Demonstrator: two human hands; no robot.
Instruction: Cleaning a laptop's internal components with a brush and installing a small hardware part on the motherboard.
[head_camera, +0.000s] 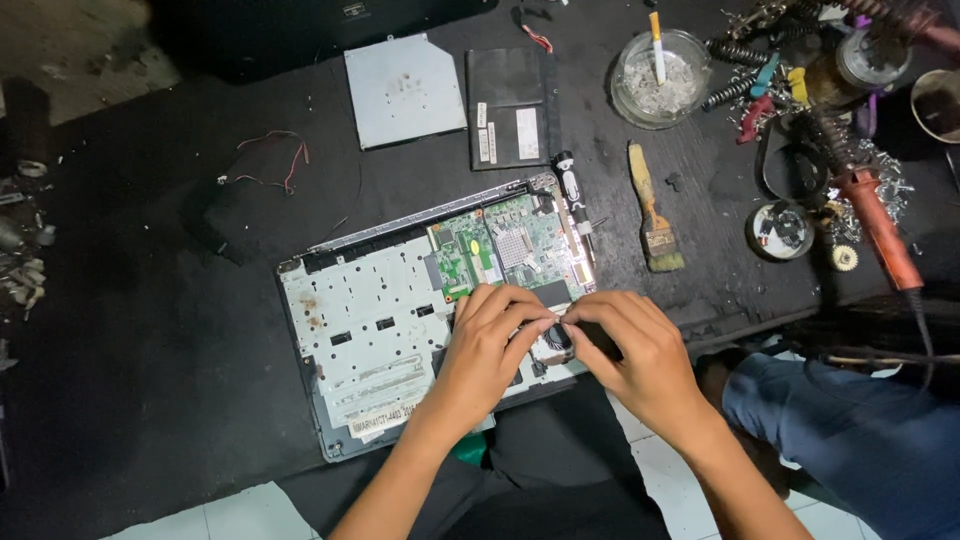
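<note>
An opened grey laptop base (380, 330), with its green circuit board (505, 250) already bared, is laid on the black surface (150, 330). A small part near the dark round fan (553, 343) is pinched by the left hand (487, 345) and right hand (630, 345). The fan is not yet lifted out.

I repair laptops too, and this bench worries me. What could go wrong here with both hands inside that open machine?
Both the left hand and right hand pinch at a small part by the fan, beside the bare green circuit board; a slip could probably strain a connector. The glass ashtray holding a cigarette sits nearby, so ash might reach the board. The soldering iron lies near the person's knee.
</note>
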